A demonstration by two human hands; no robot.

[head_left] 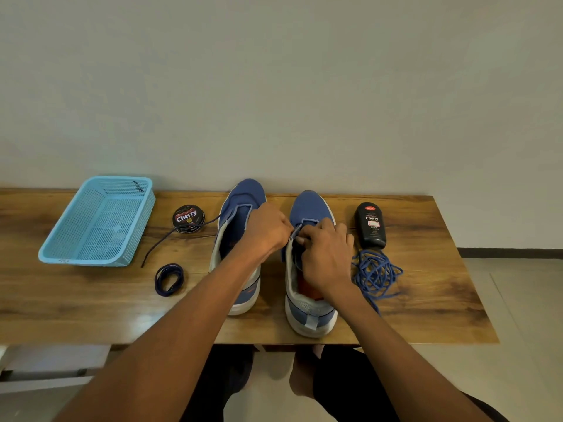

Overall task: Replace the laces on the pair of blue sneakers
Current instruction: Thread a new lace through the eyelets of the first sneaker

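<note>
Two blue sneakers stood side by side near the middle of the wooden surface (91,306), toes toward its far edge and heels toward the near one. Both hands met over the right sneaker (307,269) at the top of its eyelet opening: the left hand (268,229) reached across from above the left sneaker (240,214), fingers curled and pinching at the eyelet edge, while the right hand (326,257) lay over the shoe's mouth with its fingers bent in on the same spot (whether a lace end sat between the fingertips could not be made out).

A dark lace (179,233) trailed from the left sneaker's outer side toward the left end of the surface, passing just beside a round polish tin (188,218). A second dark lace (169,279), coiled into a small loop, lay nearer the near edge. At the left end sat a light-blue mesh basket (100,222).

At the right sneaker's other side lay a loose tangle of brighter blue laces (376,274) — just beside the shoe — and beyond it, toward the far edge, a black polish bottle (371,225) lay flat.
</note>
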